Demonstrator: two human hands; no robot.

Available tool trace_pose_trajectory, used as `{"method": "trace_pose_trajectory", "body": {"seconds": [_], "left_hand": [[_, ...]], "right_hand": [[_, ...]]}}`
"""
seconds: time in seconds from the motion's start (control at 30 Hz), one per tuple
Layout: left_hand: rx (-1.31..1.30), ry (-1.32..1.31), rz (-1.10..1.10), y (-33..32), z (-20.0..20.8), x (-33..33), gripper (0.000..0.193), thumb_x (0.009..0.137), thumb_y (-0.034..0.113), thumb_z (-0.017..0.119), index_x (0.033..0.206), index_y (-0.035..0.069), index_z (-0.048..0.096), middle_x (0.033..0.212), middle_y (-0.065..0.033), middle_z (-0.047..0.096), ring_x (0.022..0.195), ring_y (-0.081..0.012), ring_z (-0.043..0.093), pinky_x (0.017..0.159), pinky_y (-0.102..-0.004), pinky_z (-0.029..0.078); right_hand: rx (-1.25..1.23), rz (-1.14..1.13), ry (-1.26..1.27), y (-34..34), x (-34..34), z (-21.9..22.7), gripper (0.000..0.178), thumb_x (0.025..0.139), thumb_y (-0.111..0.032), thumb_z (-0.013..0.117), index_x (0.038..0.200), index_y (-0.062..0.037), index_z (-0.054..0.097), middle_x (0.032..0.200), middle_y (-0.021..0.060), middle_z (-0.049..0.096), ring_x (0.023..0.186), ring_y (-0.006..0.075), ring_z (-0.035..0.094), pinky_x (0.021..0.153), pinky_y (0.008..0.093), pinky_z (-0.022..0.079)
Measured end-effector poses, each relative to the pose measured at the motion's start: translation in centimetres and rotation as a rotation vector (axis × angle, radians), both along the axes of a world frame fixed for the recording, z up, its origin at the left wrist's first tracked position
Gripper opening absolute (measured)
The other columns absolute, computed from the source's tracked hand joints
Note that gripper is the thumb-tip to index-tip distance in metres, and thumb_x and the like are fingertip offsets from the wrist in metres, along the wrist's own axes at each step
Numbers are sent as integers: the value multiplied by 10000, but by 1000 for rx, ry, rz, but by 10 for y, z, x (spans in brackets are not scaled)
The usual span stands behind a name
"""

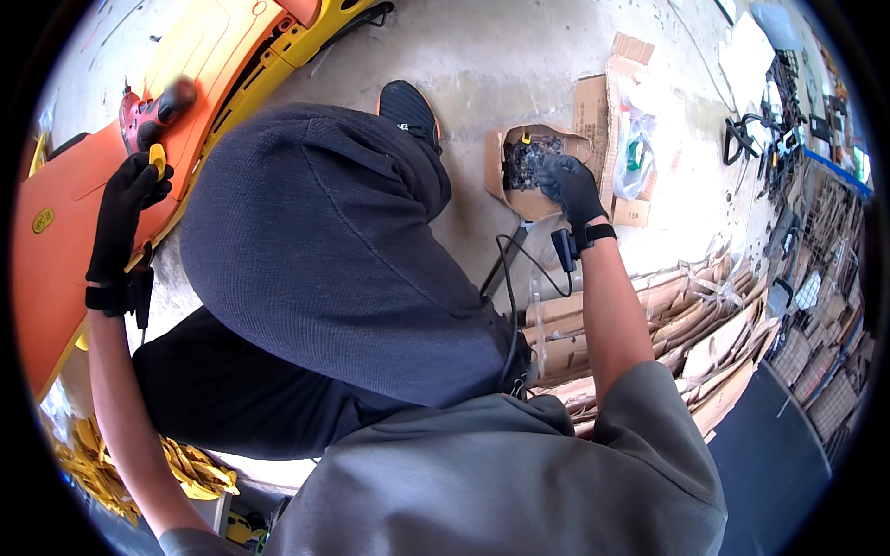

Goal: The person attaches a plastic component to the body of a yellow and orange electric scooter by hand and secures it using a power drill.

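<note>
The yellow piece is located in the left hand, pinched between gloved fingertips above the orange panel, near that panel's yellow rim. A red and black power drill lies just beyond the left hand, at the panel's outer edge, opposite the yellow rim. The right hand, also in a black glove, is positioned over the right edge of a cardboard box, with its fingers bent toward the small dark parts inside; whether the fingers grip any of these parts cannot be told. A small yellow item lies among the dark parts near the far edge of the box. The box rests on the concrete floor. Beside its right edge are flattened cardboard and a clear plastic bag. Each wrist carries a black strap with a small device attached; a black cable loops below the right wrist device. A black shoe stands on the floor between the panel and the box. Stacked cardboard lies nearer the person, to the right of the right forearm. Yellow strips are piled by the left forearm.
</note>
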State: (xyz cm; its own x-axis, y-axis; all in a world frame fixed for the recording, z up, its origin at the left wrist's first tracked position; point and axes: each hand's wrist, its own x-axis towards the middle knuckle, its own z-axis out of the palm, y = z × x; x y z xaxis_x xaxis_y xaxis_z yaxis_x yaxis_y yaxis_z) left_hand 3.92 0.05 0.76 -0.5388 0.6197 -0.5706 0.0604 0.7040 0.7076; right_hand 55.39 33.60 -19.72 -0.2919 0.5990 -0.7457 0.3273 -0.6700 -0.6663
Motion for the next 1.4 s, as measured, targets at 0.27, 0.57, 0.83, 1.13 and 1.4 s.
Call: {"method": "trace_pose_trajectory", "body": {"seconds": [0.27, 0.57, 0.83, 1.13, 1.4], "left_hand": [[-49, 39, -40, 5, 2, -1, 295, 944, 249, 541, 1138, 28, 568, 994, -42, 636, 882, -107, 606, 859, -259, 474], [-26, 36, 24, 13, 1, 4, 216, 944, 248, 537, 1036, 56, 577, 869, 24, 584, 794, -66, 532, 747, -206, 415], [128, 95, -85, 3, -8, 0, 175, 933, 168, 542, 1022, 18, 553, 894, -35, 593, 820, -115, 595, 744, -275, 487], [84, 136, 58, 8, 16, 6, 229, 933, 194, 557, 1041, -8, 552, 962, -70, 626, 804, -126, 628, 734, -274, 500], [280, 28, 280, 14, 42, -2, 303, 946, 183, 548, 1153, -38, 549, 1038, -84, 628, 902, -154, 628, 848, -279, 496]], "right_hand": [[182, -115, -94, -8, 0, -27, 129, 895, -88, 543, 1008, -34, 572, 815, 85, 630, 686, 166, 627, 595, 281, 539], [678, 965, -727, -18, -15, -57, 265, 851, -105, 468, 1064, -69, 622, 1103, 237, 592, 1065, 368, 564, 947, 435, 435], [758, 1159, -907, -36, -57, -36, 517, 961, -244, 327, 1436, -48, 274, 1498, 162, 248, 1394, 325, 193, 1154, 425, 122], [711, 1312, -989, -33, -41, -43, 552, 972, -289, 345, 1465, -66, 237, 1497, 173, 258, 1393, 333, 211, 1141, 447, 154], [984, 1299, -475, 3, -36, -31, 204, 852, -118, 498, 1014, 5, 510, 999, 189, 522, 992, 312, 490, 883, 400, 357]]}}
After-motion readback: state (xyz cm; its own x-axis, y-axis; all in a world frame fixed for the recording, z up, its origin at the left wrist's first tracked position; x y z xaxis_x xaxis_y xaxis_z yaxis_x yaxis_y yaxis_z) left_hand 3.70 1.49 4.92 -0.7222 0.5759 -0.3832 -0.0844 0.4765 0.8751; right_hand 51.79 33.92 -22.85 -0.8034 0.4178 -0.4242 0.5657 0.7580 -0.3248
